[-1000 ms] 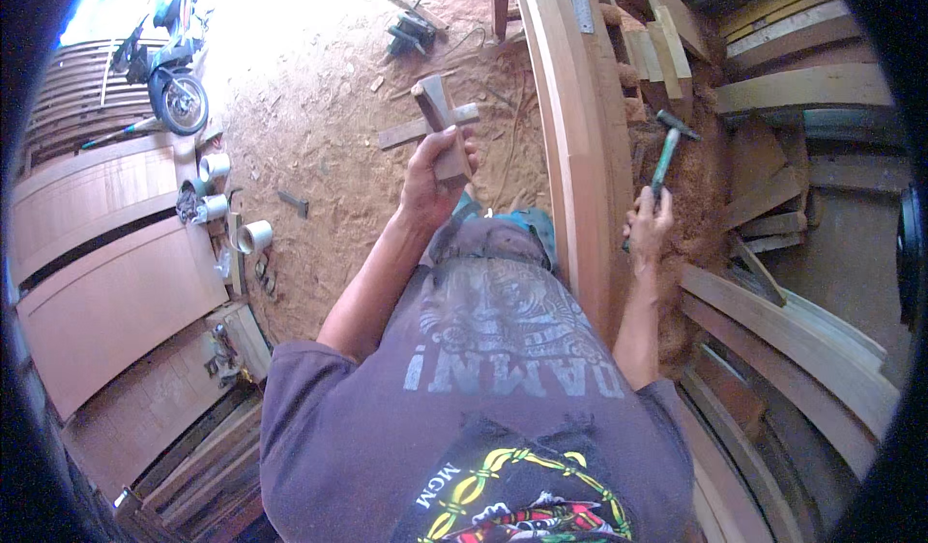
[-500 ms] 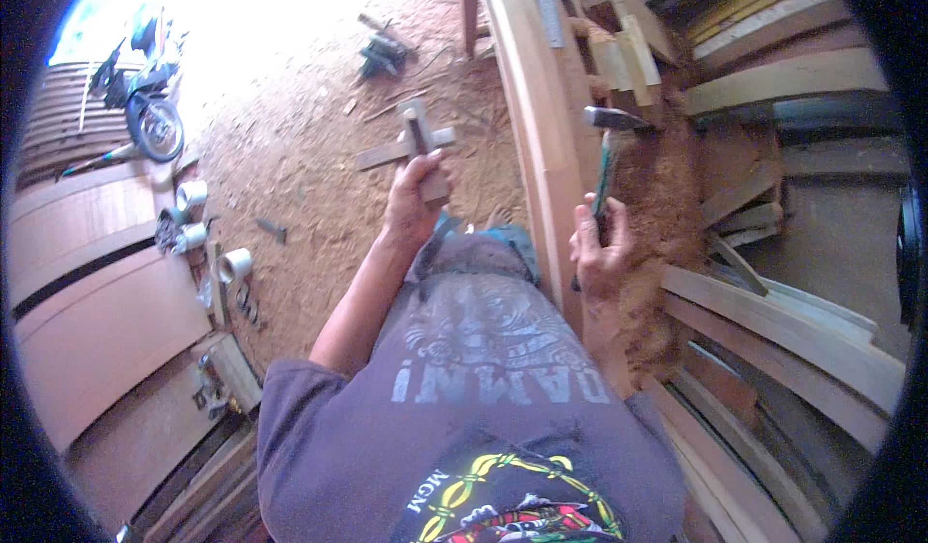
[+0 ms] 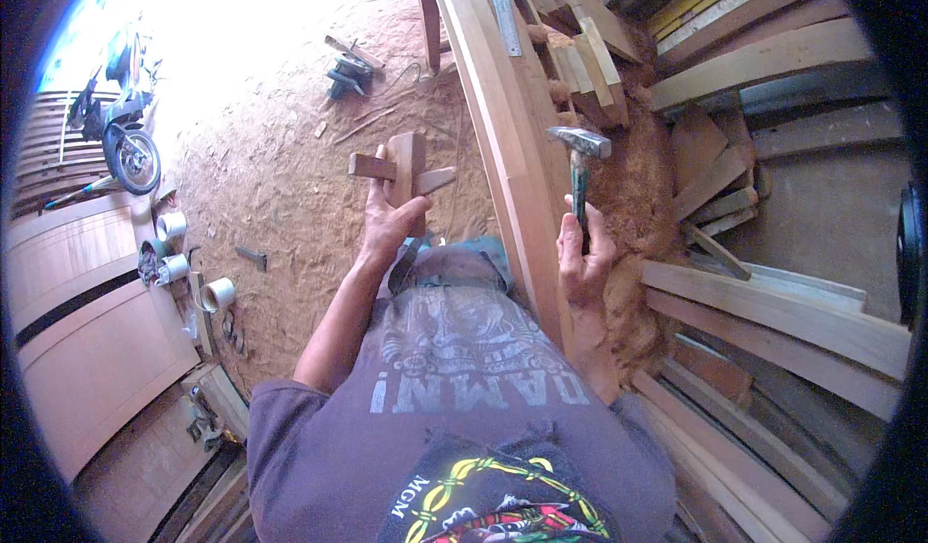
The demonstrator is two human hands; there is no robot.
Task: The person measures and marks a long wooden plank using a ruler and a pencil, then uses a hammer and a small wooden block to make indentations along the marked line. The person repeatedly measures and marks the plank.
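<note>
The workshop ground (image 3: 290,176) is loose and brown, with scraps of wood scattered over it. A motorcycle (image 3: 124,137) stands at upper left; wooden panels (image 3: 106,369) lie along the left side, and white cylindrical containers (image 3: 218,295) lie beside them. Stacked boards (image 3: 773,316) occupy the right side.

Left hand (image 3: 390,222): fingers closed around the lower part of a cross-shaped wooden tool (image 3: 407,161), held raised in front of the body, above the ground. Its block points away from the wearer; its crossbar projects on both sides.

Right hand (image 3: 587,258): fingers wrapped around the green handle of a hammer (image 3: 579,178), held head up. Between the tools runs a long timber beam (image 3: 512,147), with a metal ruler (image 3: 505,14) lying near its far end. A power tool (image 3: 348,74) rests on the ground beyond the left hand.
</note>
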